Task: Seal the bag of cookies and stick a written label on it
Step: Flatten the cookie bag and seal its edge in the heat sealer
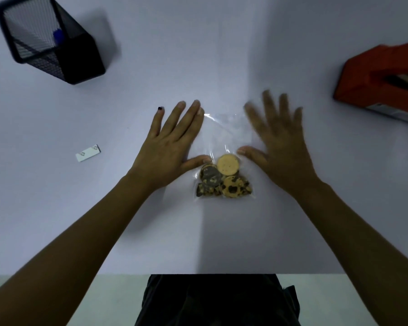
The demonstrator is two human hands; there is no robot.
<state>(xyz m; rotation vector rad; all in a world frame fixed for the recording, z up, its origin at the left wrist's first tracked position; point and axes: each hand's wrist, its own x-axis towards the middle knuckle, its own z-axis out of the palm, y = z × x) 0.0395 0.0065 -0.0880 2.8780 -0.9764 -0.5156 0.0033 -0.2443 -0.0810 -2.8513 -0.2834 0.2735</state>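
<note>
White table (57, 208); R hand (278, 147) blurred, clear bag (226, 137) top faint.

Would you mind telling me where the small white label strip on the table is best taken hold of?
Probably by one short end, pinched from the right hand's far side: the label strip lies flat and thin on the table, left of the left hand, so a fingertip must lift an edge first. Its long sides offer no better grip.

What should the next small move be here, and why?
Probably bring the right hand down flat on the bag and smooth its empty top part. The left hand lies open along the bag's left edge, the cookies sit bunched at the near end, and the right hand is blurred, so contact is unclear.
</note>
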